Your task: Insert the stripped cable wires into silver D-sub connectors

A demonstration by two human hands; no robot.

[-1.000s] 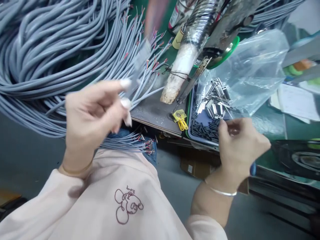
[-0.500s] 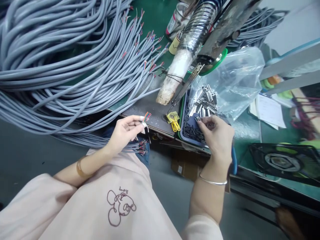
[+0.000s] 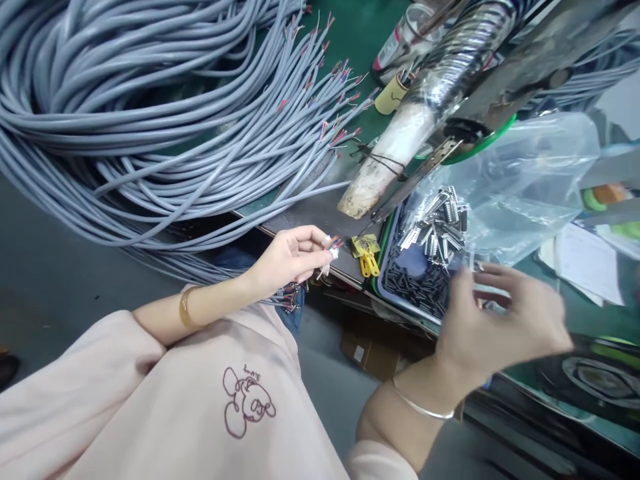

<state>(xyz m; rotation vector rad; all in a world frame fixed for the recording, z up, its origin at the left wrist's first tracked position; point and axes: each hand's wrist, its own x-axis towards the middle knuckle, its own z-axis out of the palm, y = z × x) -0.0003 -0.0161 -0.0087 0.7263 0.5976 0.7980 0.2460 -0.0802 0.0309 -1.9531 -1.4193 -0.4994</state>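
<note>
My left hand (image 3: 295, 260) is closed, with thumb and forefinger pinching a bundle of coloured wires (image 3: 334, 244) whose red, blue and green ends stick out past the fingertips. My right hand (image 3: 500, 313) is over the right side of a blue tray (image 3: 383, 283), its fingers smeared by motion. Whether anything is between thumb and forefinger I cannot make out. Small silver metal connector parts (image 3: 440, 227) lie heaped at the back of the tray, and short black pieces (image 3: 417, 288) fill its front. A small yellow tool (image 3: 367, 257) lies on the bench between my hands.
Grey cables (image 3: 165, 140) with stripped ends cover the bench at the left. A wrapped duct (image 3: 395, 147) slants down over the bench behind the yellow tool. Behind the tray lie a clear plastic bag (image 3: 540, 180) and papers (image 3: 580, 263); a fan-like black frame (image 3: 590, 380) is at right.
My right hand has swung right, away from the middle of the tray, and is now blurred. My left hand has come nearer the yellow tool, still pinching the wires. The view has shifted.
</note>
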